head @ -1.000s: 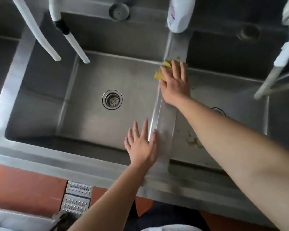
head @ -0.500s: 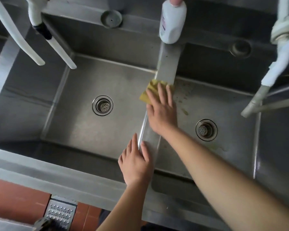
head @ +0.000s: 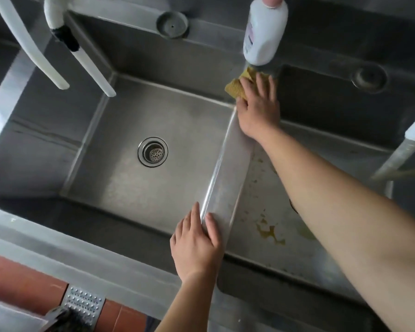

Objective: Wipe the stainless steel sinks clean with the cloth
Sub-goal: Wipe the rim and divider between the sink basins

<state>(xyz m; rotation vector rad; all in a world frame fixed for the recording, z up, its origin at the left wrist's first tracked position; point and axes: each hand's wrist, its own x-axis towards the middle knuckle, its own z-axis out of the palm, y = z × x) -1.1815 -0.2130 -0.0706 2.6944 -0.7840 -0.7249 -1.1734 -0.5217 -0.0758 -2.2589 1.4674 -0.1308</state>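
Observation:
Two stainless steel sink basins lie side by side, split by a narrow steel divider (head: 228, 178). The left basin (head: 134, 188) has a round drain strainer (head: 153, 151). The right basin (head: 271, 212) shows yellow-brown stains (head: 268, 232) on its floor. My right hand (head: 259, 109) presses a yellow cloth (head: 238, 86) flat on the far end of the divider, fingers straight, just below a white bottle. My left hand (head: 197, 243) rests flat on the near end of the divider, fingers straight, holding nothing.
A white plastic bottle (head: 265, 32) stands at the back of the divider. Two white hoses (head: 58, 51) hang over the left basin, and another pipe (head: 400, 149) reaches in at the right. A round plug (head: 172, 24) lies on the back ledge. Red tiles (head: 17, 281) lie below the front rim.
My right hand slid the cloth toward me along the divider, then back to the far end up to the bottle. My left hand stayed on the near end.

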